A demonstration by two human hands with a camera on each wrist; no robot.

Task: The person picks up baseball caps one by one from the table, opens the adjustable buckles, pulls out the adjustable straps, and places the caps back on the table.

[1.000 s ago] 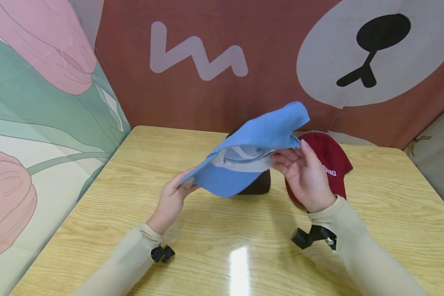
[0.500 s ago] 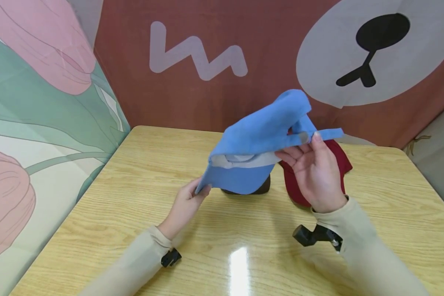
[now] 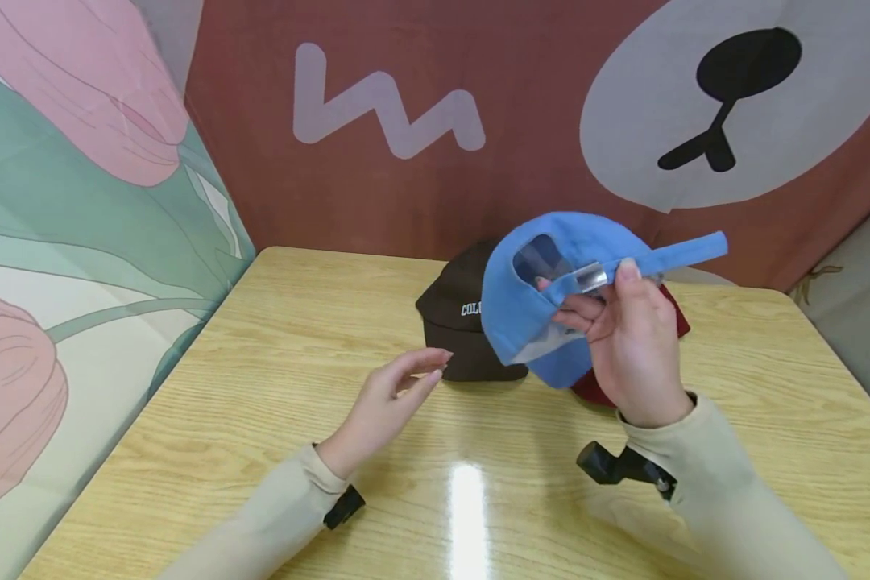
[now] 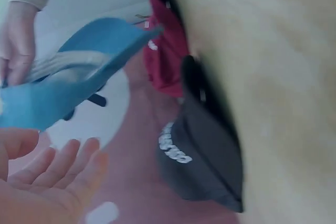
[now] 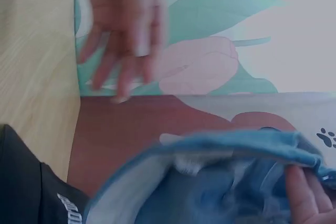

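A light blue baseball cap (image 3: 580, 234) hangs in the air from my right hand (image 3: 634, 354), which pinches its back strap beside the metal buckle (image 3: 591, 277). The strap's loose end points out to the right, and the white inner band (image 5: 126, 192) shows in the right wrist view. My left hand (image 3: 384, 403) is apart from the cap, fingers loosely bent with nothing in them. In the head view its fingertips appear in front of a dark brown cap (image 3: 453, 322) with white lettering. The left wrist view shows the blue cap (image 4: 79, 77) beyond that hand.
The dark cap (image 4: 205, 145) stands on the wooden table (image 3: 297, 322), partly behind the blue one. A dark red cap (image 4: 163, 45) sits to its right, mostly covered in the head view. A printed cloth (image 3: 406, 201) hangs behind the table.
My left hand has let go of the blue cap's brim. My right hand has moved slightly right, and the cap has swung round, its back opening now facing me. The dark cap shows more.
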